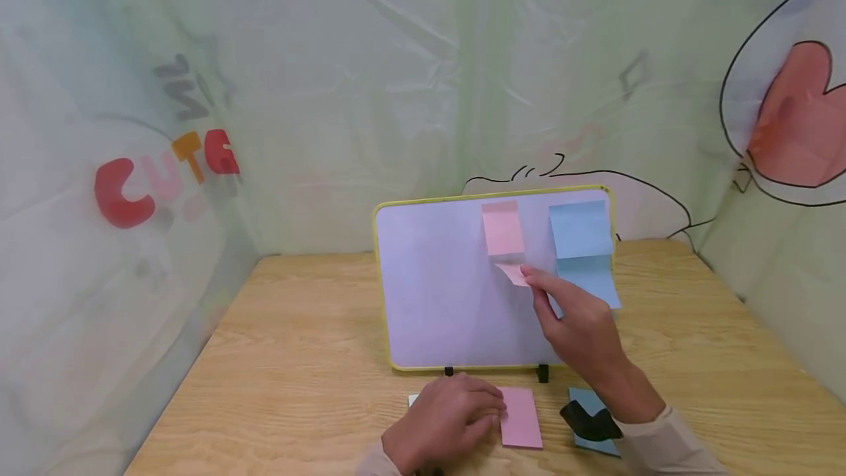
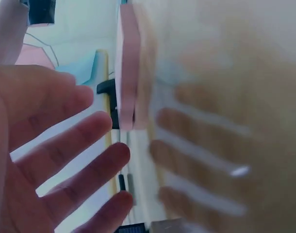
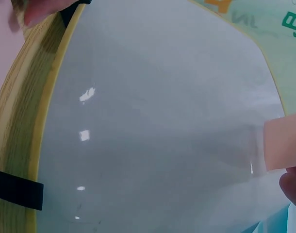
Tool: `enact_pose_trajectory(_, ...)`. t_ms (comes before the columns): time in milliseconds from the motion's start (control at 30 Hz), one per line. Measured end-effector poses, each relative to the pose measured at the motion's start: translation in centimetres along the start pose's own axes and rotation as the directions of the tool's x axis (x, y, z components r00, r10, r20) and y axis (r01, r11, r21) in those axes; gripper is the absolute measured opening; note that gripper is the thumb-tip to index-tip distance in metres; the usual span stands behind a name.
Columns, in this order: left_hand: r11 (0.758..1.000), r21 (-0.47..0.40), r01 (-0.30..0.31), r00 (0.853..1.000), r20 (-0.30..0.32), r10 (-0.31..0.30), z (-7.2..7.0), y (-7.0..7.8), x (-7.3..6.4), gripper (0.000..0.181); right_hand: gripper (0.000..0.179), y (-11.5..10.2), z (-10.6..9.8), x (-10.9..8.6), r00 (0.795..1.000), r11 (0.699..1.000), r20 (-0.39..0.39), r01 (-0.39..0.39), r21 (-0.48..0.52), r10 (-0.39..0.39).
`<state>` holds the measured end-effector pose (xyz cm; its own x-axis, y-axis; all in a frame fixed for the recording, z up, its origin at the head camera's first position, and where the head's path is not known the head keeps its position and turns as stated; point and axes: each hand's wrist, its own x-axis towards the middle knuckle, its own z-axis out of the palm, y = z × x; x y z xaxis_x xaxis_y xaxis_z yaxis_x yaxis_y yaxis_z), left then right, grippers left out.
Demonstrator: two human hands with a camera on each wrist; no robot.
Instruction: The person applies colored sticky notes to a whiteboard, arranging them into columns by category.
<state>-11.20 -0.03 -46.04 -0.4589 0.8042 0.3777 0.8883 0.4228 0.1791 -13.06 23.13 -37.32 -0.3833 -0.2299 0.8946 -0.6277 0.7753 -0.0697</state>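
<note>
A pink sticky note is pinched between thumb and index finger of my right hand, right in front of the whiteboard. Its free end bends away, just under another pink note stuck near the board's top. In the right wrist view, the held note shows at the right edge with a fingertip beside it. My left hand is low over the table, fingertips right at a pink sticky-note pad. The left wrist view shows its fingers spread and loosely extended beside that pad.
Two blue notes, an upper and a lower, hang on the board's right side. A blue pad lies under my right wrist. A white edge peeks out beside my left hand. Black feet support the board.
</note>
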Motion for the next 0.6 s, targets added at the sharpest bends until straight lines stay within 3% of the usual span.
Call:
enact_pose_trajectory(133,1.000,-0.015,0.027,0.997,-0.079,-0.028,-1.0,-0.7,1.2,0.018,0.048,0.4,0.4,0.1,0.996,0.997,-0.039,0.080,-0.021,-0.080)
enact_pose_trajectory(233,0.996,-0.062,0.067,0.984,-0.162,-0.076,-2.1,-1.1,2.2,0.016,0.044,0.7,0.8,0.0,0.989,0.991,-0.072,0.128,-0.029,-0.130)
enact_pose_trajectory(400,0.983,-0.142,0.113,0.944,-0.295,-0.151,-4.0,-1.8,3.9,0.015,0.041,1.0,1.2,0.1,0.980,0.984,-0.095,0.174,-0.036,-0.176)
enact_pose_trajectory(600,0.958,-0.238,0.158,0.891,-0.383,-0.242,-5.6,-2.2,5.6,0.017,0.038,1.4,1.4,0.2,0.968,0.975,-0.113,0.218,-0.046,-0.222)
